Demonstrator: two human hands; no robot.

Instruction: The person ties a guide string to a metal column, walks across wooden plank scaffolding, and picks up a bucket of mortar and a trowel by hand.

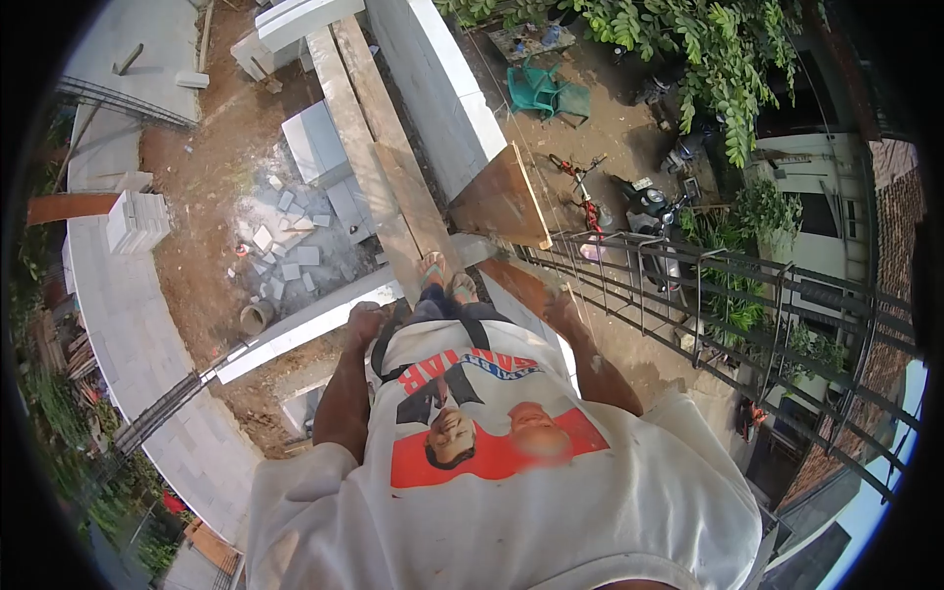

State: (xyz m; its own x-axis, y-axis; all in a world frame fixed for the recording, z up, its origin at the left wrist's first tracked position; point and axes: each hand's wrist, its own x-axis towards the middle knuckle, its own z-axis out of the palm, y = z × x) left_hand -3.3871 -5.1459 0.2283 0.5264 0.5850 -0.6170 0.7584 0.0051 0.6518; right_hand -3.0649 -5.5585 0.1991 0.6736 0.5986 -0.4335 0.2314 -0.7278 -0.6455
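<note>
My left hand (366, 321) hangs beside my hip with its fingers curled in, and I see nothing held in it. On the other side, my right hand (564, 311) hangs near a reddish-brown board (526, 287); its fingers are too unclear to read. Between the hands, my sandalled feet (433, 267) stand at the near end of long wooden planks (393, 187). Dark straps cross the lower part of my white printed shirt (492, 511).
Pale block walls (433, 69) flank the planks. Below left lie broken block pieces (285, 256) and a bucket (257, 317). A rebar cage (708, 295) juts out at right, above a motorcycle (651, 211) and green chairs (548, 95). Stacked blocks (138, 221) stand at left.
</note>
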